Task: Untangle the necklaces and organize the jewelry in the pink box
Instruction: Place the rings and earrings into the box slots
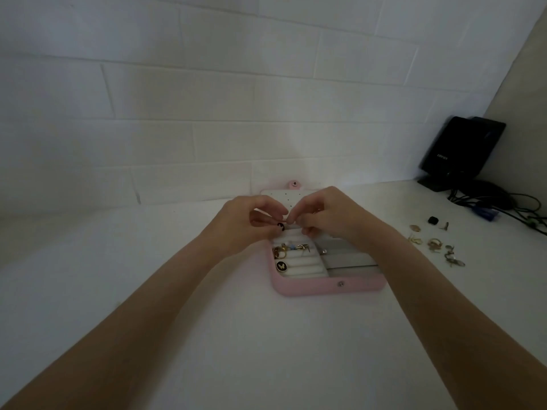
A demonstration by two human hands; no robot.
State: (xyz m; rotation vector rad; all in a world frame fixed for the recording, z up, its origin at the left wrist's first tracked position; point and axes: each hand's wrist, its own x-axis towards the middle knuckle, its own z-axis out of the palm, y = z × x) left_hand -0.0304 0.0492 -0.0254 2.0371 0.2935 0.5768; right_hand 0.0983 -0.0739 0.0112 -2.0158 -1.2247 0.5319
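Observation:
The open pink jewelry box [325, 287] lies on the white counter, its lid [278, 194] leaning back against the wall. Gold rings [279, 252] and a black butterfly charm [281, 266] sit in its white ring rolls on the left side. A small stud [324, 251] rests in a grey compartment on the right side. My left hand [251, 220] and my right hand [331, 214] meet above the box's back half. Fingertips of both pinch a small dark piece of jewelry [280, 226] between them. What exactly that piece is I cannot tell.
Loose gold jewelry [435, 245] lies scattered on the counter right of the box, with a small black object [433, 220] behind it. A black device on a stand [461, 152] and tangled cables [497, 202] fill the far right corner. A tiled wall runs behind.

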